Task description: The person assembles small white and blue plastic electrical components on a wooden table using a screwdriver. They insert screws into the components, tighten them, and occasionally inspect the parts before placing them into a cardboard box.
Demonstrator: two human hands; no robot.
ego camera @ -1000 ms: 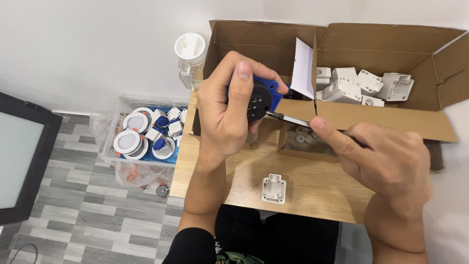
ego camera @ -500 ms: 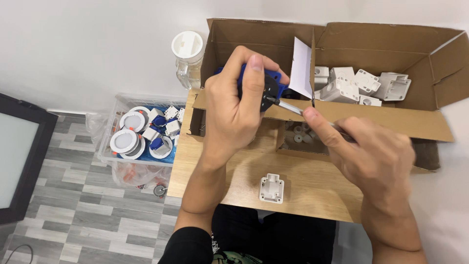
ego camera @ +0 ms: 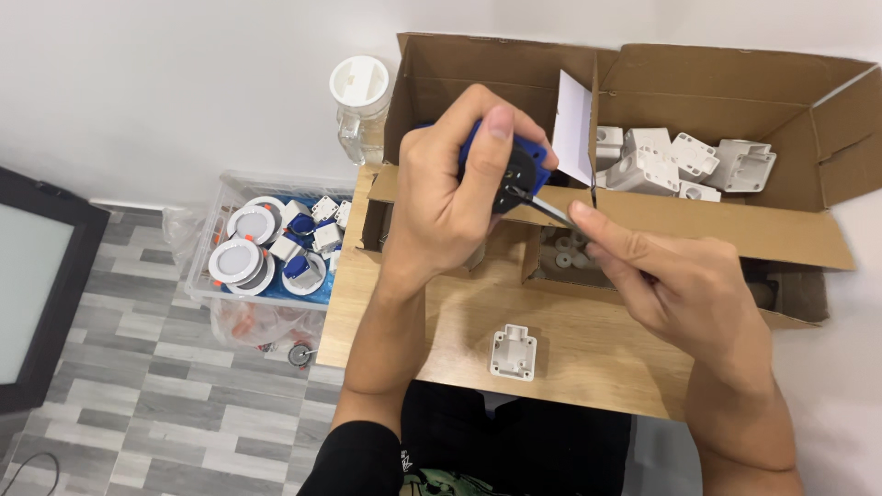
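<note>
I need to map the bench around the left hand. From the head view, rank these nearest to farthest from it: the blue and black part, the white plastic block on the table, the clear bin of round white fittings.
1. Blue and black part: in the left hand.
2. White plastic block: on the wooden table, below the hand.
3. Clear bin: on the floor, far left of the table.

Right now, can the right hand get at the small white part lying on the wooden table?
Probably yes. The white part lies alone on the table, with nothing covering it, just below the right hand. But that hand holds a thin tool, so it is not free.
</note>
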